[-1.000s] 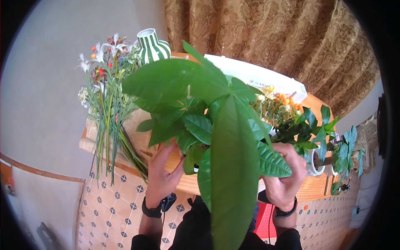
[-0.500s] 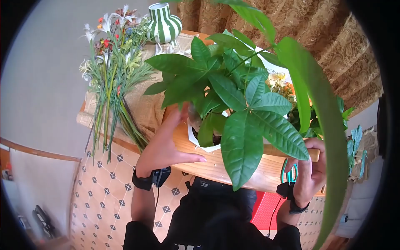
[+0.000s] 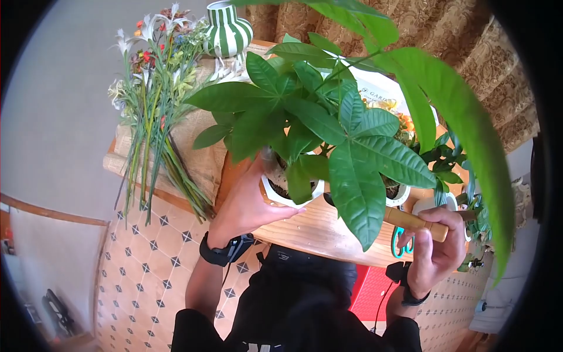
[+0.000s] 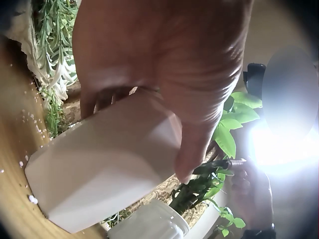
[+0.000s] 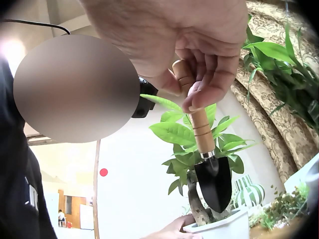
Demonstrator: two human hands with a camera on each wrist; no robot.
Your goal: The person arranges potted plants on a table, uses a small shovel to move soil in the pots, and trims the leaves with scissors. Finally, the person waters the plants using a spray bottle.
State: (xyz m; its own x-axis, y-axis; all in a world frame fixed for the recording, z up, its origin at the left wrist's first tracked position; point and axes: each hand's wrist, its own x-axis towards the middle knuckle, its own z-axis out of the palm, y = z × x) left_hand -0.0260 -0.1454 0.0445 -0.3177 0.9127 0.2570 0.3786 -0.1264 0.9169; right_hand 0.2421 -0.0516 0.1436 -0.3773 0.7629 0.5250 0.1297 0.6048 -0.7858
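A leafy green potted plant [image 3: 366, 170] stands in a faceted white pot [image 4: 104, 164] at the front of the wooden table. My left hand [image 3: 240, 205] holds that pot at its near left side, thumb toward me and fingers around the far side. At the right, my right hand [image 3: 440, 246] grips the wooden handle [image 3: 404, 220] of a small trowel. The trowel's black blade [image 5: 214, 181] points down over the pot in the right wrist view; leaves mostly hide it in the head view. Soil and a thick trunk [image 5: 197, 204] show inside the pot.
Long-stemmed artificial flowers [image 3: 155, 111] lie on burlap at the left, near a green-striped vase [image 3: 227, 32]. Teal-handled scissors [image 3: 402, 243] lie by the right hand. Another white pot [image 3: 399, 196] and orange flowers stand behind. White crumbs [image 4: 32, 199] dot the table. Large leaves hang close to the head camera.
The large leaf has swung from the middle of the head view to the right. The trowel has come into sight in my right hand. My left thumb has closed in against the pot.
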